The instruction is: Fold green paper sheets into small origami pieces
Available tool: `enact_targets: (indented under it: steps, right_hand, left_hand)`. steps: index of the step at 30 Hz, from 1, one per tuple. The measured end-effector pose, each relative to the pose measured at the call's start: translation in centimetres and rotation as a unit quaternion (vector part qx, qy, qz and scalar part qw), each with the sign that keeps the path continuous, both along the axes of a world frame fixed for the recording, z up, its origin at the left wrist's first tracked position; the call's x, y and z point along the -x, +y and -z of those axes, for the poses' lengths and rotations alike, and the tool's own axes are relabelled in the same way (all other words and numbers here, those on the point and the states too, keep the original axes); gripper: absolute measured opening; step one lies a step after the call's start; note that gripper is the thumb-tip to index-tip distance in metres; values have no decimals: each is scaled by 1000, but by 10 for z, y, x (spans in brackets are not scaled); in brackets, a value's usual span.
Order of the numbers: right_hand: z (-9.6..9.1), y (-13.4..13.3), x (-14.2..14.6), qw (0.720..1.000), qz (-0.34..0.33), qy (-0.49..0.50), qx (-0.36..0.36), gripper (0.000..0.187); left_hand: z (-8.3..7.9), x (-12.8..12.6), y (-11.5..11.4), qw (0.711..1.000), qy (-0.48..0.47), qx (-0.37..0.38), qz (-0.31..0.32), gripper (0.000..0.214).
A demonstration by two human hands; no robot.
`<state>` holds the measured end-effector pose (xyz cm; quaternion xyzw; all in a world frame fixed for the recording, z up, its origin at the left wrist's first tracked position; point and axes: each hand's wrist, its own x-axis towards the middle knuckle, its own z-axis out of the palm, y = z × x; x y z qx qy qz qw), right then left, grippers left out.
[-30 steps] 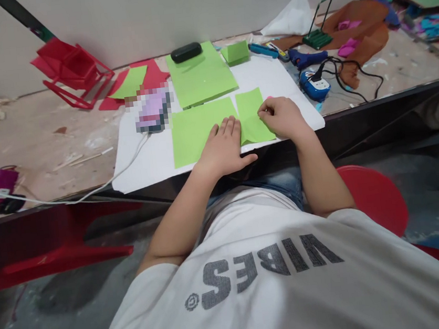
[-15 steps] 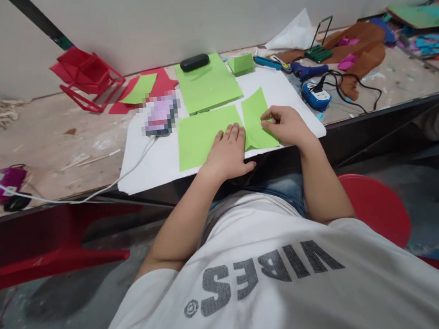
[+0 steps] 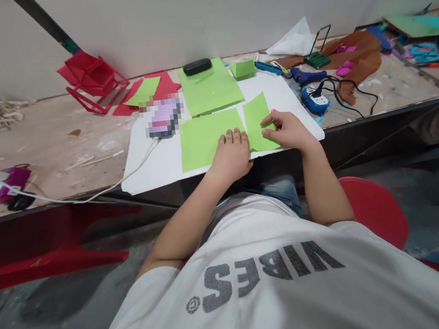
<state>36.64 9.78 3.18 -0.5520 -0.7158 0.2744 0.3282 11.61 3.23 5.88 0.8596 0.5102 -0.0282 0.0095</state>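
My left hand (image 3: 232, 154) lies palm down with its fingers stretched over the right part of a light green paper sheet (image 3: 204, 134), near the sheet's front edge. A narrower green paper piece (image 3: 255, 113) lies beside it, its far corner pointing away from me. My right hand (image 3: 289, 129) is curled over the right edge of this piece, thumb and forefinger bent close together against it. A small pink bit (image 3: 273, 110) shows just behind the right forefinger; what it belongs to is hidden. Both papers rest on a white board (image 3: 144, 168).
Farther back lie a green sheet (image 3: 211, 94) with a black case (image 3: 197, 66), a folded green card (image 3: 243, 69) and a blurred phone (image 3: 164, 119) on a cable. A red paper chair model (image 3: 93, 81) stands left. Rightward are a blue glue gun (image 3: 308, 75) and a blue power adapter (image 3: 315, 101).
My left hand has shifted slightly, its thumb drawn in toward the fingers. The pink bit behind my right hand has come into sight. The view has tilted a little.
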Motion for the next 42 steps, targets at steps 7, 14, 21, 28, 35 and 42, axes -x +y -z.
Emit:
enact_targets:
  steps: [7, 14, 21, 28, 35, 42]
  right_hand:
    - [5, 2, -2, 1000, -2, -12, -6, 22]
    - [9, 3, -4, 1000, -19, 9, -2, 21]
    - [5, 0, -4, 999, -38, 35, 4, 24]
    - [8, 3, -9, 996, -64, 62, -1, 26]
    - [8, 5, -15, 990, -72, 119, -8, 29]
    - [8, 3, -17, 989, -42, 136, -29, 43]
  left_hand:
    - [17, -14, -13, 997, -28, -46, -49, 76]
    - [23, -11, -11, 997, -20, -55, -51, 72]
    - [41, -7, -7, 993, -48, -96, -49, 71]
    - [27, -11, -11, 996, -10, -66, -53, 71]
    - [15, -14, -13, 997, 7, -43, -62, 72]
    - [15, -16, -16, 997, -19, -39, -61, 86]
